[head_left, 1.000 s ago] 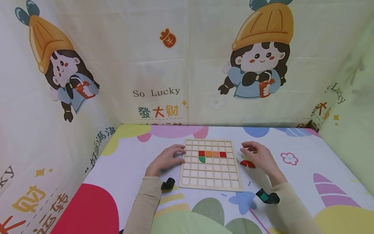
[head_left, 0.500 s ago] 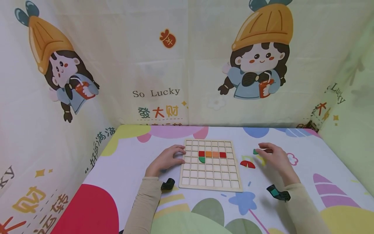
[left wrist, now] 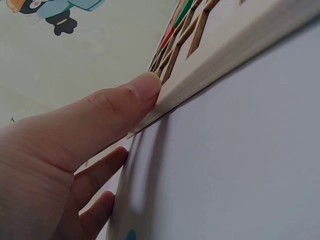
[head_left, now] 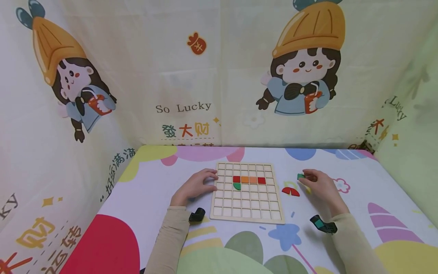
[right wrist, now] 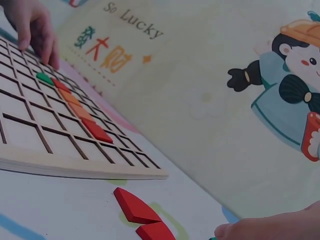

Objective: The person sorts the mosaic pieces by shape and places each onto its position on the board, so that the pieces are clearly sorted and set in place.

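A square wooden grid board (head_left: 246,220) lies flat on the table, with red, orange, light-orange and red square tiles (head_left: 248,180) in one row. Below the leftmost tile sits a green quarter-circle tile (head_left: 237,186). My left hand (head_left: 195,187) rests against the board's left edge with relaxed fingers; the thumb (left wrist: 146,86) touches the rim in the left wrist view. To the right of the board, my right hand (head_left: 321,188) pinches a small green tile (head_left: 300,176) between thumb and fingertips, close over the table. The right wrist view shows only a sliver of that tile.
Two red curved tiles (head_left: 291,191) lie side by side between the board and my right hand. A printed cloth (head_left: 287,236) covers the table. Patterned fabric walls (head_left: 236,95) stand behind it and at both sides.
My right hand has moved right, away from the board's side, and the green tile shows at its fingertips; over the last half second it barely shifts. My left hand stays in place.
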Demonstrator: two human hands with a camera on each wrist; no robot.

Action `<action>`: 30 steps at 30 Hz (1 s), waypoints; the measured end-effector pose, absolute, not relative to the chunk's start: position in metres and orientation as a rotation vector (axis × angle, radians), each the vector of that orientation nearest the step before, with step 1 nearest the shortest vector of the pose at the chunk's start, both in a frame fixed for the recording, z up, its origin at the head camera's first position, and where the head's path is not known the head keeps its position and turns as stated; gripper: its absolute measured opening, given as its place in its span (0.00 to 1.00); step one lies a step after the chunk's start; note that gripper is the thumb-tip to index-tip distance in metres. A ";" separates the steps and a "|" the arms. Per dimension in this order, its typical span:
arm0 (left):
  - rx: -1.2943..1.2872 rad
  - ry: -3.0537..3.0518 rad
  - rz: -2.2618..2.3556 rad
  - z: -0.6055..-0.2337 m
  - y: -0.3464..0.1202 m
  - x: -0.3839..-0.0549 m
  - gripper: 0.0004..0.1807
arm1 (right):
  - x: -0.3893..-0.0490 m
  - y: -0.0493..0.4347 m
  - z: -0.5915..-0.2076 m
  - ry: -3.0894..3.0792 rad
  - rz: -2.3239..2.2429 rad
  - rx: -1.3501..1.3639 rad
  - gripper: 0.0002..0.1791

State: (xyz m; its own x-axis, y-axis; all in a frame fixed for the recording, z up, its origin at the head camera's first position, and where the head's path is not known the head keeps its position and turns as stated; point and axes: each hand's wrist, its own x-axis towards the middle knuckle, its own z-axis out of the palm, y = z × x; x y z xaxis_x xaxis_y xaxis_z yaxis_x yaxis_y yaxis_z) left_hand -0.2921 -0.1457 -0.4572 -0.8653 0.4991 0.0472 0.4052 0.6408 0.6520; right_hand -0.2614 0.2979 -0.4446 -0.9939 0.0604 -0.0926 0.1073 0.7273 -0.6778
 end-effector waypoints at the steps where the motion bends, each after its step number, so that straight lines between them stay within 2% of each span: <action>1: 0.763 2.725 1.029 -0.457 -0.146 -0.292 0.21 | -0.262 0.297 -0.445 2.864 -1.122 0.138 0.34; 24: 0.780 2.730 1.017 -0.458 -0.146 -0.293 0.21 | -0.261 0.292 -0.447 2.937 -1.031 0.068 0.24; 30: 0.785 2.730 1.020 -0.458 -0.146 -0.293 0.21 | -0.261 0.294 -0.450 2.983 -0.971 -0.032 0.25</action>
